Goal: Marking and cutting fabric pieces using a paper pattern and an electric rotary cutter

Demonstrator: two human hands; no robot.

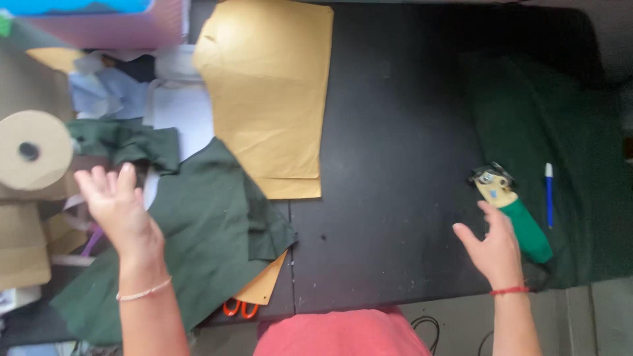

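My left hand (pixel 119 207) hovers with fingers spread over the left edge of a dark green fabric piece (pixel 211 231) and holds nothing. A brown paper pattern (pixel 270 92) lies beyond the fabric on the black table (pixel 389 165). My right hand (pixel 496 247) is open, fingers apart, right next to a green-handled rotary fabric cutter (pixel 517 214); I cannot tell whether it touches it. A wider spread of dark green cloth (pixel 560 145) covers the table's right side.
A roll of brown paper (pixel 33 148) stands at the left with cardboard below it. Orange scissor handles (pixel 239 307) poke out under the fabric at the front edge. A blue and white pen (pixel 548 194) lies on the right cloth. Light blue cloth scraps (pixel 109 92) sit at the back left.
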